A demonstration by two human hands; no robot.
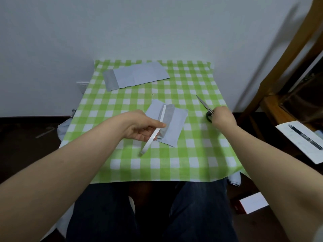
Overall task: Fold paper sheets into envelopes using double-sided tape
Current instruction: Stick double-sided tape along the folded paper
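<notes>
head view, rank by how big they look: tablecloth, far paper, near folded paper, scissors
1. tablecloth
2. far paper and near folded paper: about alike, not ranked
3. scissors, handles partly hidden by the right hand

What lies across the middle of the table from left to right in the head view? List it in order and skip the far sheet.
The left hand gripping the tape roll → half-folded sheet → scissors → right hand at their handle.
</notes>
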